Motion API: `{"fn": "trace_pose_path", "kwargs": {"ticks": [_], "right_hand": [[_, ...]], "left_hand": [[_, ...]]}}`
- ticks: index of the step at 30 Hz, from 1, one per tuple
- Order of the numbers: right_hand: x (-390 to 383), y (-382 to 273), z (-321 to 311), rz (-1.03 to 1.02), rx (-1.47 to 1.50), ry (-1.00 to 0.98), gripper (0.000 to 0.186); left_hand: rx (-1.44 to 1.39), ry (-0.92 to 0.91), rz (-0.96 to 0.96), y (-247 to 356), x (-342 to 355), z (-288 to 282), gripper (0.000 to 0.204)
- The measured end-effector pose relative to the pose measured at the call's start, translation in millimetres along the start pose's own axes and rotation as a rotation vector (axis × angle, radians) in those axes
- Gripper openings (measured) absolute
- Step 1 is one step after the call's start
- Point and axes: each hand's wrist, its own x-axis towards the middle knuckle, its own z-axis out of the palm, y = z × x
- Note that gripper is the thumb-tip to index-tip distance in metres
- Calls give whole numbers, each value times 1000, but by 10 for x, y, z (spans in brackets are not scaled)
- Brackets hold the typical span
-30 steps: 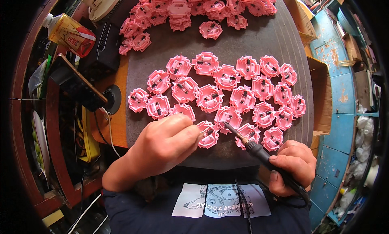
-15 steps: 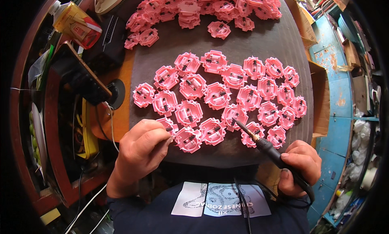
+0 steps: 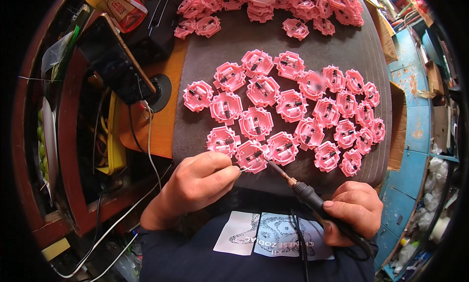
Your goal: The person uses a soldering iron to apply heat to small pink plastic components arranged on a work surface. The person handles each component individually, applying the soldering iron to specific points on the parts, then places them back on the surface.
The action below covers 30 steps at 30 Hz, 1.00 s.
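My right hand (image 3: 352,212) is closed round the black handle of a soldering iron (image 3: 307,194). The iron's tip meets the right side of a pink plastic part (image 3: 251,156) in the nearest row. Just left of that part, my left hand (image 3: 202,180) is pinched on a thin pale wire, likely solder wire (image 3: 245,169), whose end reaches the part's lower edge. Small black and silver pieces sit inside the pink part. Another pink part (image 3: 223,141) lies just beyond my left fingers, and one more (image 3: 282,148) stands right of the iron's tip.
Several similar pink parts (image 3: 293,105) spread over the dark work surface (image 3: 234,35), with a heap of them (image 3: 312,3) at the back. A phone on a stand (image 3: 117,59) is at left, near a bottle (image 3: 122,8). Cardboard (image 3: 396,125) flanks the right edge.
The soldering iron's tip has gone from a pink part farther right to one in the nearest row. My left hand has moved right with the wire, toward the iron's tip. The view has shifted.
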Motion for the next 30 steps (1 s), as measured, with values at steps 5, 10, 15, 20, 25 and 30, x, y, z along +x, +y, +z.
{"fn": "trace_pose_path", "kwargs": {"ticks": [5,10,15,20,25,30], "right_hand": [[38,-27,22,12,-30,-33,29],[32,-40,37,16,-36,-40,31],[45,-44,42,34,-36,-63,32],[46,-54,54,49,-39,-45,33],[42,-48,56,47,-27,-45,33],[35,-46,72,45,-22,-40,32]], "left_hand": [[-23,-16,-20,13,-33,47,32],[-25,-20,-18,6,-51,52,32],[-19,-9,-28,8,-53,53,32],[-24,-9,-19,-17,-45,62,32],[-12,-7,-9,-20,-61,60,33],[-24,-2,-10,-23,-66,63,33]]}}
